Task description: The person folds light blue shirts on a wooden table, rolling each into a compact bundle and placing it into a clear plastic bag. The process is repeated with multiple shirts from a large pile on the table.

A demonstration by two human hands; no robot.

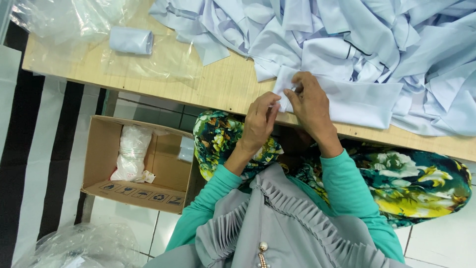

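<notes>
One wooden surface (218, 84) runs across the upper part of the view. Its right half carries one large heap of pale blue-white garments (377, 34); the number of separate pieces in the heap cannot be determined.

One folded white garment (357, 101) lies at the near edge of the surface, in front of the heap and touching it. Its left end is the part being handled.

One open cardboard box (99, 154) stands on the tiled floor below the surface, to the left of the person. It contains one white plastic-wrapped bundle (131, 154).

Two masses of clear plastic bags are visible: one on the far left of the surface (74, 20) and one on the floor at the lower left (74, 245).

One folded garment sealed in a clear bag (130, 40) lies on the left part of the surface, well apart from both hands.

Two hands are in view, both with teal sleeves. The right hand (311, 101) rests on the left end of the folded white garment, fingers curled and pinching its cloth. The left hand (259, 121) is just beside it at the surface edge, fingertips closed on the same corner of cloth. The two hands are nearly touching.
</notes>
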